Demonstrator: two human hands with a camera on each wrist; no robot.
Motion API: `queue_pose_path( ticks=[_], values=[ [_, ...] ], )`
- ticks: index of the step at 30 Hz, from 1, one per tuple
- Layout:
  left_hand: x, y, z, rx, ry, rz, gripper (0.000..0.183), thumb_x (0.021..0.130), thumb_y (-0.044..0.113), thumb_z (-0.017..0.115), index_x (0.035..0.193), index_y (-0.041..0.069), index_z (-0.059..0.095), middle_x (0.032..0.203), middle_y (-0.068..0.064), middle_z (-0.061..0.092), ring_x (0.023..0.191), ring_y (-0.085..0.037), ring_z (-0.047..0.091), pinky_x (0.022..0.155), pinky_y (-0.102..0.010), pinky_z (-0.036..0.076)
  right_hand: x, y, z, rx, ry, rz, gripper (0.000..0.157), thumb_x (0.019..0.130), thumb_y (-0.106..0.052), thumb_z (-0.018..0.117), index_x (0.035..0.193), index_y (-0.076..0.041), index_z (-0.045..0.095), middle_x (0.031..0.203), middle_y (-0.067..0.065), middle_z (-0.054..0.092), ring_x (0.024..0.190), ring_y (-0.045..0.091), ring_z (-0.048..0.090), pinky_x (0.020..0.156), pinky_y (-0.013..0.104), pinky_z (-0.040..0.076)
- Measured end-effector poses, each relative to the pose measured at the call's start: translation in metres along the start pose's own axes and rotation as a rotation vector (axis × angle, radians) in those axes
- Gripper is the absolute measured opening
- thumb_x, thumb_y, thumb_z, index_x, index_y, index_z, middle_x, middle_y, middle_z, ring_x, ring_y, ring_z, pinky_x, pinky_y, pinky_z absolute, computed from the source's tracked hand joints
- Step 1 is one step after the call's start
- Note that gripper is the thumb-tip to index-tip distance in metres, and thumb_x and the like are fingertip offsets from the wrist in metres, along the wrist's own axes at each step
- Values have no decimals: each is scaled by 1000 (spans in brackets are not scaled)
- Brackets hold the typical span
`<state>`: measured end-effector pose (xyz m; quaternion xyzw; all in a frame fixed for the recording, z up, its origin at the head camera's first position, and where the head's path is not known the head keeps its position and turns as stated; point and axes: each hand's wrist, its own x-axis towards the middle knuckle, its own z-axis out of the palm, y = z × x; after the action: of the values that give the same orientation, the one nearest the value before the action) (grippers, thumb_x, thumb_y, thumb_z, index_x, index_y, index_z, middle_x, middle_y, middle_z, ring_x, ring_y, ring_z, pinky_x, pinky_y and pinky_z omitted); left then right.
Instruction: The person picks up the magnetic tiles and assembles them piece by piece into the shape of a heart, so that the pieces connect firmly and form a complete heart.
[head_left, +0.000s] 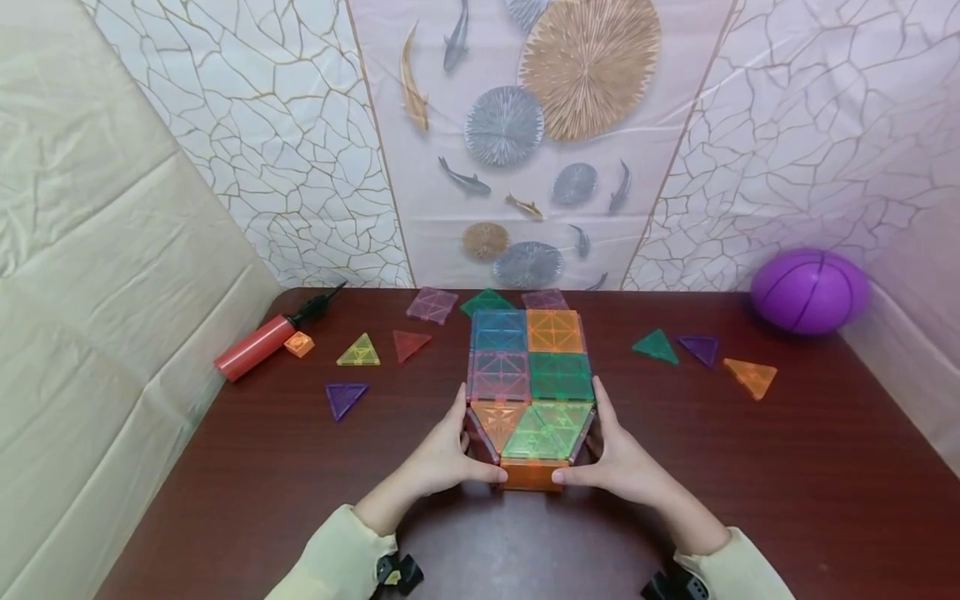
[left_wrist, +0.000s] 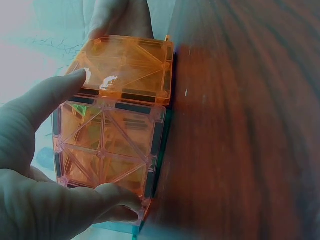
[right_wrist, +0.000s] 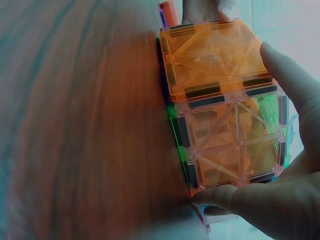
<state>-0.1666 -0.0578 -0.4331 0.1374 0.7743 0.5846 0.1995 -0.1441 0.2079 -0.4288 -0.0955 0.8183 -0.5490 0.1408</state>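
Observation:
A long box of translucent magnetic tiles sits mid-table in the head view, tapering toward me. Its top shows blue, orange, pink and green squares, with orange and yellow-green triangles at the near end. My left hand grips its left side, thumb on the orange front tile. On the opposite side my right hand mirrors that grip. The left wrist view shows the left fingers curled at a pink side tile; likewise the right fingers at another pink side tile.
To the left lie a red hand pump, a small orange block, and yellow, red and purple triangles. Pink tiles lie behind the box. Rightward are green, purple and orange triangles and a purple ball.

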Motion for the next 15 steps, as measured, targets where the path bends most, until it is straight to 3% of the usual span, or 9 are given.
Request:
queue_pose_path(
  ticks=[9,15],
  values=[
    [2,-2,-8,-15,-60,34,128,70,10,86,153,6,-10,159,-19,13,143,-30,22,109,-49,28,-6,-4,12,18,67,28,139,71,-24,87,148,-17,-29,158,25,6,144,41,12,108,53,23],
    [3,-2,-21,-38,-154,41,126,72,9,85,154,10,-11,161,-14,1,146,-29,14,111,-48,25,-14,-11,29,63,128,61,140,71,-25,87,147,-17,-30,159,23,-6,144,42,8,109,54,22]
  ],
)
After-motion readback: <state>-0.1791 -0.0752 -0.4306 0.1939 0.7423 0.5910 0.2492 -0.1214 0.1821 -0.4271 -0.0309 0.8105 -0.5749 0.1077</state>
